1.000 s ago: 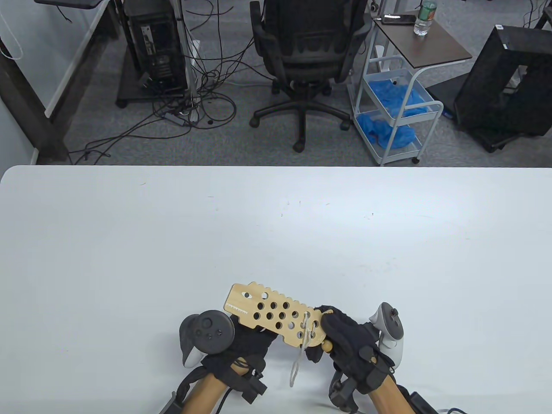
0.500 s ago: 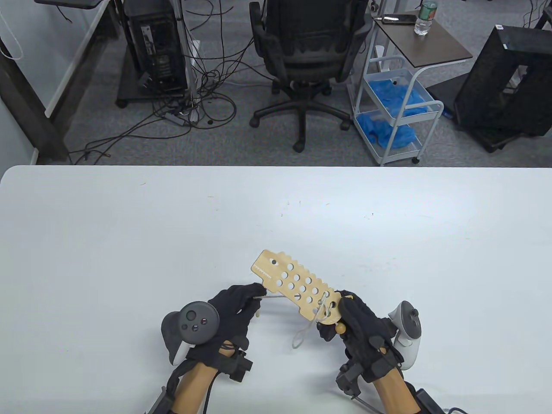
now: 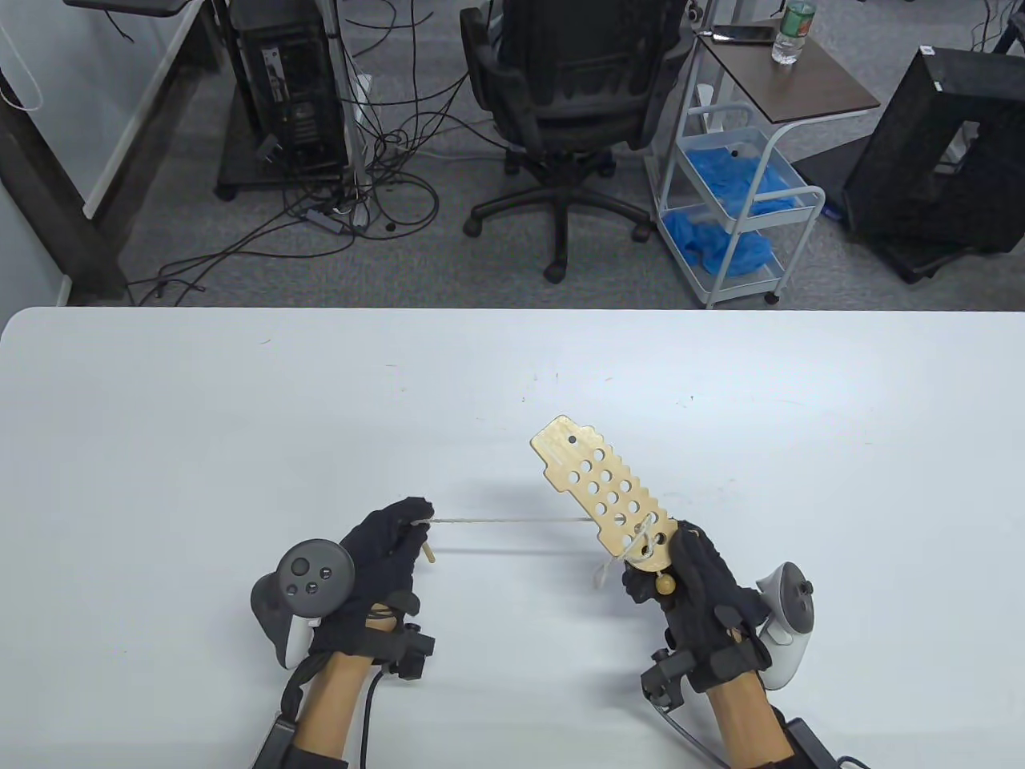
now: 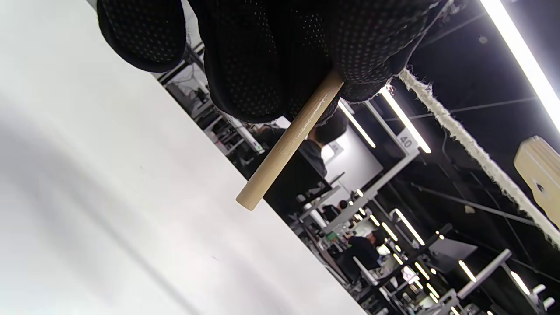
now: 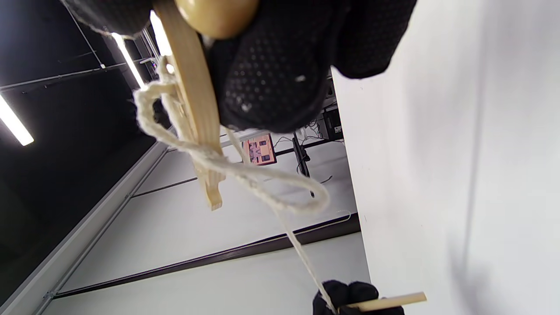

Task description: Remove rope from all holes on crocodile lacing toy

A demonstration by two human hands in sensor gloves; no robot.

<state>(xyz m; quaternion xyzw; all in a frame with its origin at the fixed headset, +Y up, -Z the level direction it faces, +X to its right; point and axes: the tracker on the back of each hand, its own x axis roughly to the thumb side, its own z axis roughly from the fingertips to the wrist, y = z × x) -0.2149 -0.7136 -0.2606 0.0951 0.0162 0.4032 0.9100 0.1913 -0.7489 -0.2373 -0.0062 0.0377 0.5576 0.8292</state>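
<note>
A wooden crocodile board (image 3: pixel 602 492) with several holes is lifted off the table, its snout pointing away from me. My right hand (image 3: pixel 671 570) grips its tail end, where a wooden bead (image 3: pixel 664 583) hangs. A white rope (image 3: pixel 504 522) runs taut from the board's tail holes leftward to my left hand (image 3: pixel 392 533), which pinches the rope's wooden needle (image 4: pixel 288 142). The rope (image 5: pixel 218 164) is still looped through the tail holes in the right wrist view, with a small loop hanging below. The crocodile's snout (image 4: pixel 540 179) shows at the right edge of the left wrist view.
The white table (image 3: pixel 240 416) spreads wide around both hands. Beyond its far edge stand an office chair (image 3: pixel 572 104), a white cart (image 3: pixel 737 200) with blue bags, and computer towers with cables on the floor.
My left hand has drawn the needle out to the left, stretching the rope taut. My right hand has carried the board up and to the right, and the hanging loop has shrunk.
</note>
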